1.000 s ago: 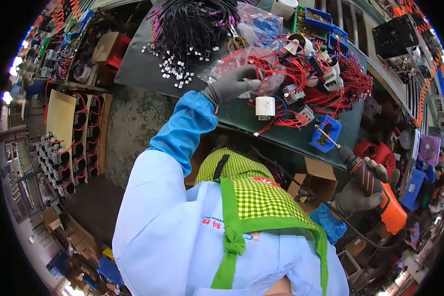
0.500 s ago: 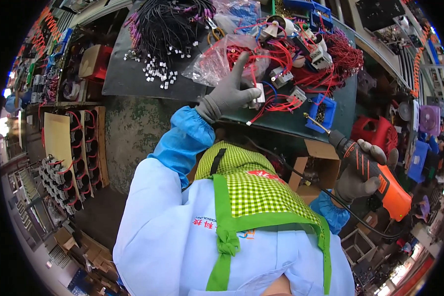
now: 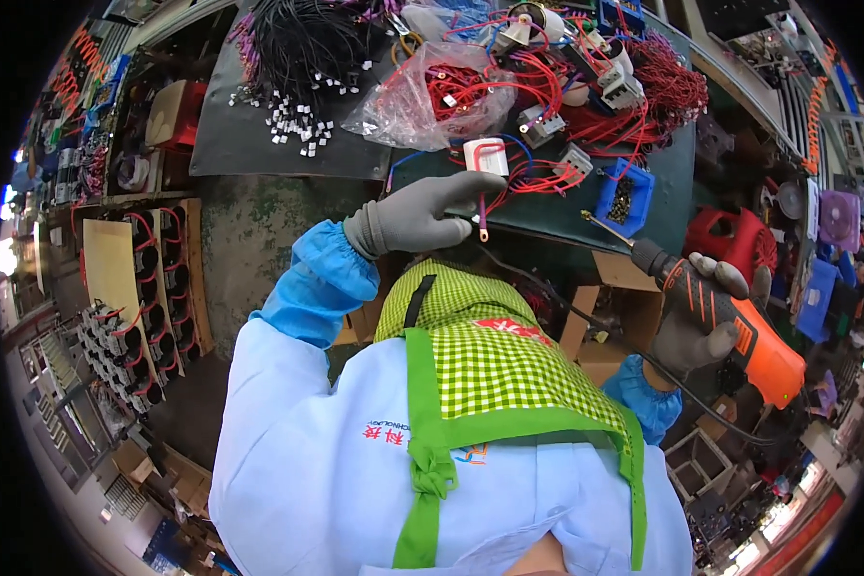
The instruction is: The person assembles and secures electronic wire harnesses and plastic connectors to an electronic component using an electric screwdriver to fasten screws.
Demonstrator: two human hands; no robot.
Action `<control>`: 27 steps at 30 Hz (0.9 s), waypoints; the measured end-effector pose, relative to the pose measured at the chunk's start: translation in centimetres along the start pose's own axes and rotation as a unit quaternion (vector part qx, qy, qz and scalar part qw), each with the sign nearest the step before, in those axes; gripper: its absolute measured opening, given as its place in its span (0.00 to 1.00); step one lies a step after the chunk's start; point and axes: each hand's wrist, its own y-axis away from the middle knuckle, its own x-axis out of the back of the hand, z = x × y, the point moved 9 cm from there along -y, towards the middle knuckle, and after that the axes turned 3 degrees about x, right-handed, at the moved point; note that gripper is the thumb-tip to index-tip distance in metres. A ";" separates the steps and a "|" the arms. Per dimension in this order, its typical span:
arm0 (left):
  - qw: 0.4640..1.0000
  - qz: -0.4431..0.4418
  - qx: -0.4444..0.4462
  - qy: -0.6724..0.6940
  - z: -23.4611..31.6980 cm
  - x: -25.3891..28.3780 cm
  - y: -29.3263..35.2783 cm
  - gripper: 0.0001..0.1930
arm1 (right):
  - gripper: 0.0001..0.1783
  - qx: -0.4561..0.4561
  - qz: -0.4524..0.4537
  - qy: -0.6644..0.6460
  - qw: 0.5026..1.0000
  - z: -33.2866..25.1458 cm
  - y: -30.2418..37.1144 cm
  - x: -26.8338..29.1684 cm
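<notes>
My left hand, in a grey glove, is at the table's near edge. Its index finger and thumb are stretched out and apart, with the index tip at the lower edge of a white block with red wire on it. A red wire end with a ring terminal hangs beside the fingertips. My right hand, also gloved, is wrapped round an orange and black electric drill. The drill's long bit points at a blue bin of small brass-coloured parts, its tip just short of the bin.
A clear plastic bag of red wires lies behind the white block. Black cables with white connectors cover the table's left part. Red-wired grey switch units are at the right. A cardboard box stands below the edge; a black cord runs near the drill.
My left hand has drawn back toward me and left, its index finger no longer over the plastic bag. The white block has turned and shifted slightly left. The drill has barely moved.
</notes>
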 end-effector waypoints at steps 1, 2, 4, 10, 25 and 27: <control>0.999 0.000 -0.024 0.021 1.0 -0.7 -0.4 0.20 | 0.43 -0.008 -0.018 -0.019 1.000 0.0 0.0 0.0; 0.999 -0.004 -0.025 0.021 1.1 -1.2 -0.9 0.20 | 0.43 -0.006 -0.016 -0.017 1.000 -0.1 0.1 0.0; 0.977 0.061 -0.154 -0.133 3.7 -1.6 -1.5 0.17 | 0.43 -0.081 -0.037 -0.005 0.996 1.1 0.6 -0.1; 0.908 0.048 -0.309 -0.280 7.8 -5.7 -3.9 0.15 | 0.42 -0.203 -0.183 -0.035 0.961 4.7 2.0 -3.2; 0.990 -0.117 -0.007 0.084 1.1 -7.6 -7.6 0.25 | 0.42 -0.383 -0.313 0.005 0.869 6.6 5.5 -3.2; 0.960 -0.156 0.021 0.231 2.0 -10.3 -7.7 0.26 | 0.42 -0.394 -0.313 0.058 0.862 8.0 7.9 -1.8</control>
